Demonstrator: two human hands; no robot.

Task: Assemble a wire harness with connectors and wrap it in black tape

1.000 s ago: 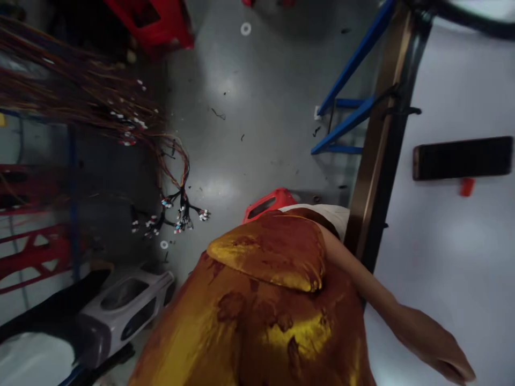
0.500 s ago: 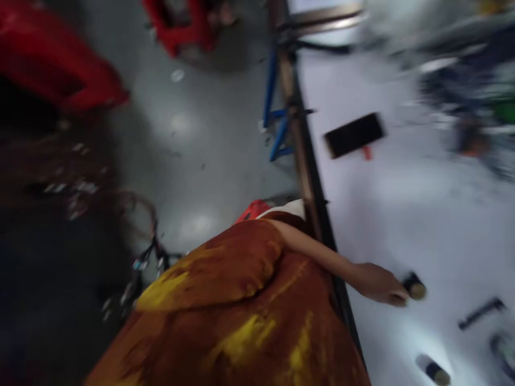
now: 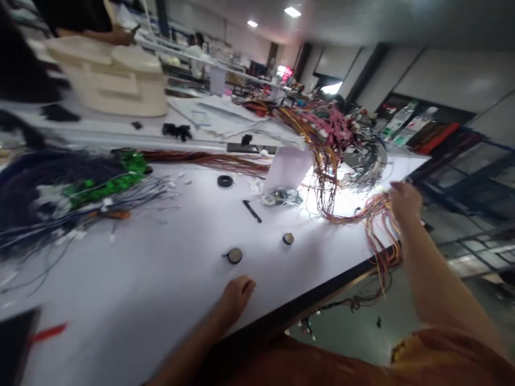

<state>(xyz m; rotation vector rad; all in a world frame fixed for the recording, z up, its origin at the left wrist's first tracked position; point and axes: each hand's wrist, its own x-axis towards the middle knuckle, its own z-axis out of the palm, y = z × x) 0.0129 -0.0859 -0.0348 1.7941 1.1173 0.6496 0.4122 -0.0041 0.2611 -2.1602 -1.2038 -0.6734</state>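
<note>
My left hand (image 3: 238,296) is over the white tabletop with its fingers curled in, and nothing shows in them. Just beyond it lies a small black tape roll (image 3: 234,255), and a second tape roll (image 3: 288,238) is farther to the right. At the right end of the table, my right hand (image 3: 406,202) is closed at a bundle of thin pink, yellow and red wires (image 3: 376,208). Loose wire ends hang from that bundle over the table's edge. Its fingertips are partly hidden and slightly blurred.
A black strip-like tool (image 3: 252,211) and a black ring-shaped roll (image 3: 225,181) lie mid-table. Dark cables with green wrapping (image 3: 108,185) cover the left side. A large wire heap (image 3: 330,134) and plastic bottles (image 3: 414,126) stand at the back right. A cream bin (image 3: 116,86) is behind.
The view has swung from the floor and table edge to along the table. My left hand is now apart from the tape roll it was at. My right hand has come into view at the wires.
</note>
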